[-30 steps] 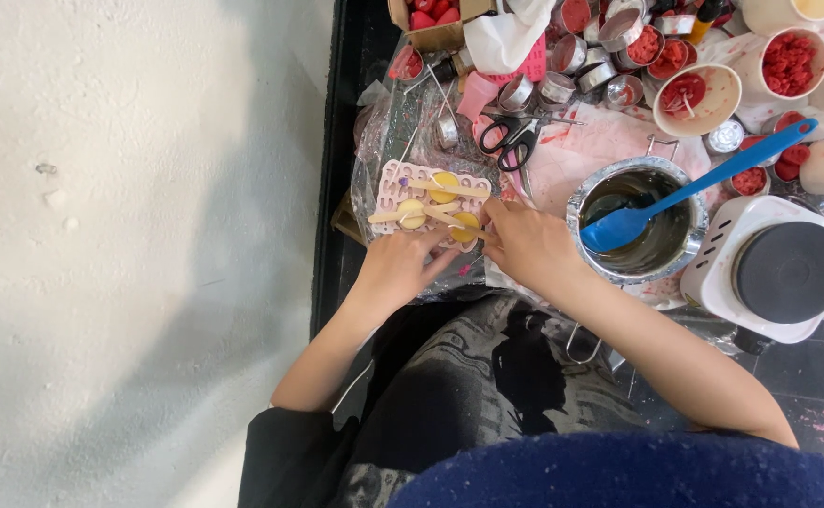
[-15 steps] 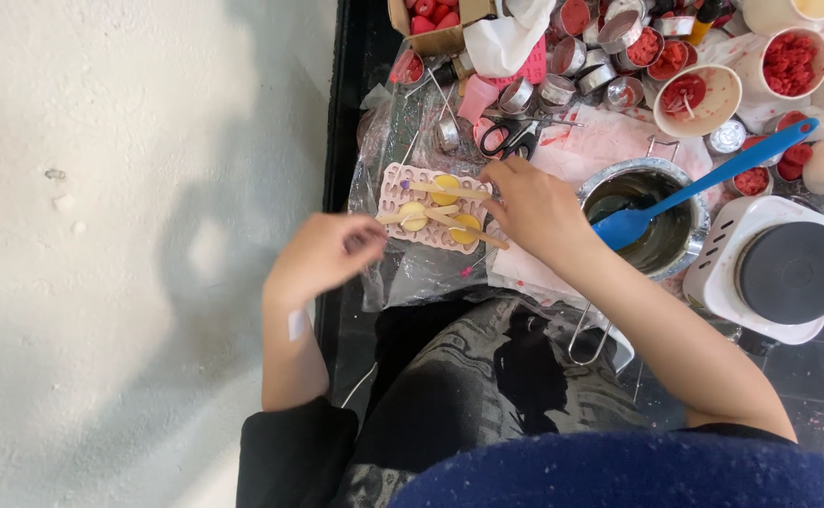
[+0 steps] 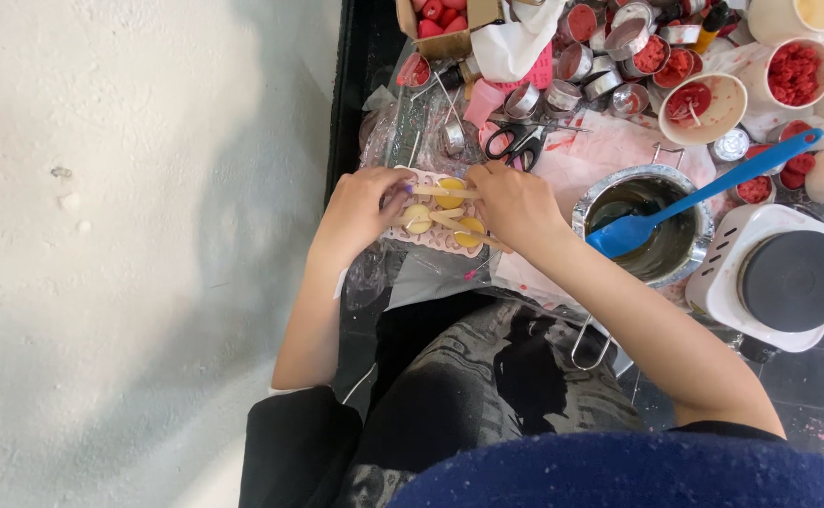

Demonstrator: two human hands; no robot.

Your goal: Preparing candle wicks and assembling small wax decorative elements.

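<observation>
Just above centre of the frame, the left hand (image 3: 360, 209) and right hand (image 3: 515, 202) meet over a pink mould tray (image 3: 442, 235), fingers curled and pinching thin wooden sticks (image 3: 445, 192) laid across round cavities of yellow wax (image 3: 449, 199). To the right, a dented metal pot (image 3: 680, 254) holds a glossy blue spatula (image 3: 704, 193); black scissors (image 3: 517, 143) lie above.

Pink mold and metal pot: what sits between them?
In the head view, the right hand and forearm lie between the pink mold and the metal pot, over a stained white sheet.
</observation>
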